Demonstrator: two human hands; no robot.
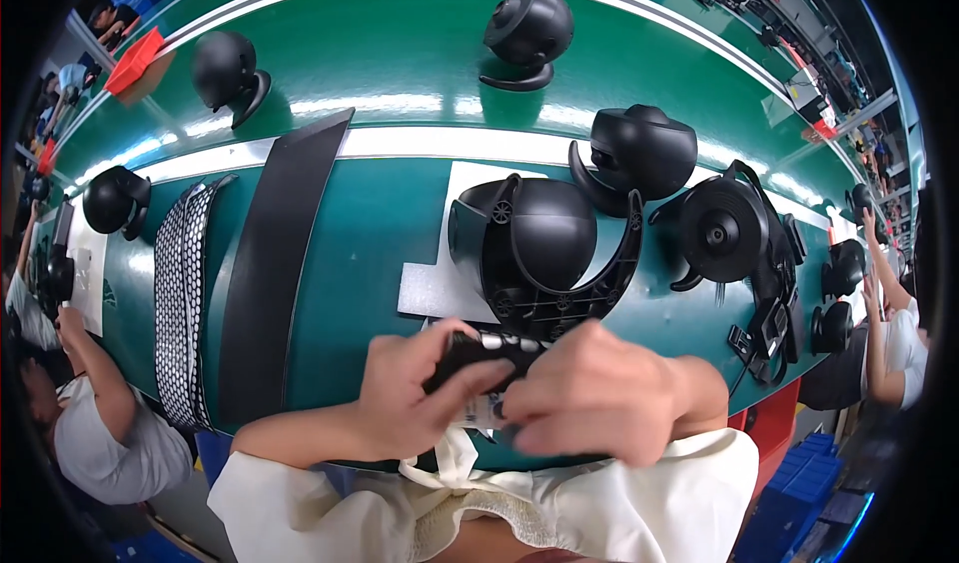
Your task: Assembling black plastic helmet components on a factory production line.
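Note:
My left hand (415, 388) is closed around a small black part (470, 353) with a row of pale round spots along its upper edge. My fingers cover much of it, so its kind is hidden. Curled at its right end is my right hand (604, 393), slightly blurred, with its fingertips by a small pale piece (478, 413) below the part; what it grips cannot be made out. Just beyond both hands, a round black plastic housing (554, 233) with a curved ribbed arm (609, 278) rests partly on a white foam sheet (425, 288).
More black housings (644, 153) stand to the right, one with a round disc (719, 233), beside small black parts (769, 328). A long black panel (270, 263) and a perforated strip (182, 303) lie left. Beyond a pale rail, further housings (529, 33) stand on a green surface. Co-workers sit on both sides.

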